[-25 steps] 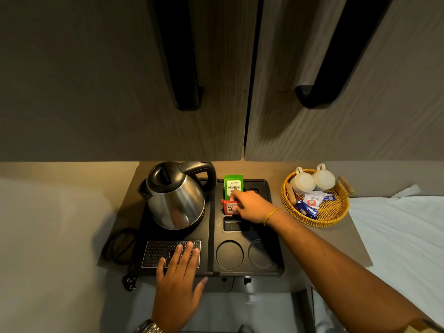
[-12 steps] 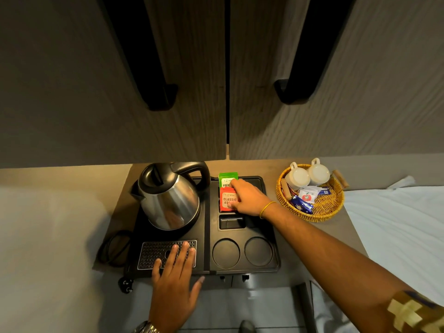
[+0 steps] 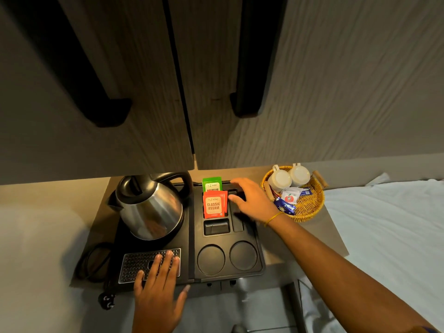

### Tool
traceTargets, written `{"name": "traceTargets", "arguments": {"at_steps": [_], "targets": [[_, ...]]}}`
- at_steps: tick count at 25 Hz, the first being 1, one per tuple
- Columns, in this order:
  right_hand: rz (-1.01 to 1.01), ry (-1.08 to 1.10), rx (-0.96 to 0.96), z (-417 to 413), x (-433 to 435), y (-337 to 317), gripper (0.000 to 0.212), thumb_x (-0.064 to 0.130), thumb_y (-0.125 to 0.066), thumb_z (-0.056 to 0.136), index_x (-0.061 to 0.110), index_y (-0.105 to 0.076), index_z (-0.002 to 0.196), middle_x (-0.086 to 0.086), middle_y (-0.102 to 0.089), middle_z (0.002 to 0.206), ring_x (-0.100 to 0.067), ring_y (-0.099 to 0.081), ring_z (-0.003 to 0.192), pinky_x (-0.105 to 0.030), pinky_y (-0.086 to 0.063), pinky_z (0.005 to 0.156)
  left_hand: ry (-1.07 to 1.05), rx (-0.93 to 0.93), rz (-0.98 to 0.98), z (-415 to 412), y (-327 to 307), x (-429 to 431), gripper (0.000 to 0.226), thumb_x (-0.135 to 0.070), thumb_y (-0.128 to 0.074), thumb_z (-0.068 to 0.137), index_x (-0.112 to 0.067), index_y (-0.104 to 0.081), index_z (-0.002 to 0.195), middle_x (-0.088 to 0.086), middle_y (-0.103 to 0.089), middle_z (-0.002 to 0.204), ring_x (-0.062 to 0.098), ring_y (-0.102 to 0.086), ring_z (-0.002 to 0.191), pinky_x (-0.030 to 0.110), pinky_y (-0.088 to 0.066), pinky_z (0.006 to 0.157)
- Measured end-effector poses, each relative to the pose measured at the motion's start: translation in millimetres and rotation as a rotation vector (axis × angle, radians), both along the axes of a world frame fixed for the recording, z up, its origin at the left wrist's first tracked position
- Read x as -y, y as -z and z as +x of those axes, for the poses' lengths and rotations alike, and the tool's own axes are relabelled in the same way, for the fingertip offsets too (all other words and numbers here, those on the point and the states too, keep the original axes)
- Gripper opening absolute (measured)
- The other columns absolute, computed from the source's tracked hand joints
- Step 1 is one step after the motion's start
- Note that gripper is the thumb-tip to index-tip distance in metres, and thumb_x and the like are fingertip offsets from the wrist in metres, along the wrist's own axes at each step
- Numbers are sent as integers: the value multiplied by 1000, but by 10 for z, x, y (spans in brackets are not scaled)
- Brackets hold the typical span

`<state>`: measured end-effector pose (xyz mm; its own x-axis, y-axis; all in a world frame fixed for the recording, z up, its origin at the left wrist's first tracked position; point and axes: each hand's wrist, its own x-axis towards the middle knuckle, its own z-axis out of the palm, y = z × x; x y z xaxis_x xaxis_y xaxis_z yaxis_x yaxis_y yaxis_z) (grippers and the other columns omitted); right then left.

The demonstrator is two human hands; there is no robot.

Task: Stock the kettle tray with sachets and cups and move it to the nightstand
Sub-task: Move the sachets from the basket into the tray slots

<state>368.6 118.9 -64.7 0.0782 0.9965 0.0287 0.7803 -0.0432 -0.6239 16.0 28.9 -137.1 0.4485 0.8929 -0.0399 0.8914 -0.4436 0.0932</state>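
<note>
Kettle tray on table, 2 sachet slots filled, cup wells bare.

Tray sits mid-table w/ steel kettle on its L half. Red "Classic Assam" sachets stand upright in a slot on the R half, green sachet upright just behind them; slot in front is bare, so are both round wells. Right hand hovers over tray's R slots, fingers spread, holding nothing. Left hand lies flat, fingers spread, on drip grille at tray's front edge. Wicker basket just R of tray: 2 white cups upside down, more sachets beside them. Bed further R.
</note>
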Motion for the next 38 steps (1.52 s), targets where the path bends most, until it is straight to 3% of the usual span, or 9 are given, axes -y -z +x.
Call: {"name": "traceTargets", "arguments": {"at_steps": [4,8,12,14,19,25,30,35,38], "targets": [[185,373,67,564,352,11,15,16,-66,98,10,-72,111,-11,-73,104,-24,-67,87,-38,-56,78,12,27,13,17,-38,0,82,-73,-23,91,-21,-49,148,5,-46,158,23,-36,146,62,-33,110],[-38,678,155,1139,616,62,21,11,-62,95,6,-76,111,-21,-75,116,-40,-69,103,-37,-50,78,3,21,19,39,-55,10,85,-75,-19,90,-20,-53,146,6,-48,156,24,-38,144,63,-35,108],[-136,515,160,1216,678,74,39,26,-60,103,18,-62,141,-15,-59,144,-37,-62,126,-49,-56,100,-15,26,22,56,-53,19,87,-75,-20,89,-19,-57,143,6,-51,154,25,-44,141,64,-36,106],[-149,516,79,1224,618,62,45,29,-55,106,21,-53,150,-10,-55,149,-33,-61,130,-47,-56,101,-17,33,23,60,-33,6,86,-75,-21,89,-19,-56,143,6,-51,154,25,-42,142,63,-36,106],[-154,437,281,1301,558,115,34,25,-65,100,12,-68,132,-16,-47,154,-38,-61,129,-50,-58,105,-12,34,15,68,-12,-6,86,-76,-21,89,-19,-53,146,5,-49,156,24,-39,144,63,-33,109],[-144,389,286,1395,636,159,23,27,-70,98,12,-73,114,-16,-53,141,-34,-65,120,-45,-62,94,-13,36,-1,41,9,-16,85,-75,-21,89,-21,-48,150,4,-44,160,24,-38,146,63,-32,111],[-24,456,218,1476,775,116,15,19,-76,93,10,-75,104,-18,-58,143,-38,-60,133,-45,-57,99,-1,30,10,12,65,-23,85,-75,-23,89,-22,-47,150,3,-43,160,23,-37,147,62,-33,110],[271,452,173,1286,836,-83,9,15,-77,89,12,-71,96,-9,-71,105,-26,-68,95,-32,-54,83,1,13,6,-8,91,-14,84,-75,-24,90,-22,-44,152,4,-39,163,26,-38,149,63,-35,111],[331,262,41,714,708,-180,6,21,-73,87,17,-74,92,0,-76,91,-13,-68,83,-18,-49,74,4,30,11,-22,107,9,81,-72,-36,90,-22,-41,154,2,-36,165,24,-35,151,61,-33,113]]}}
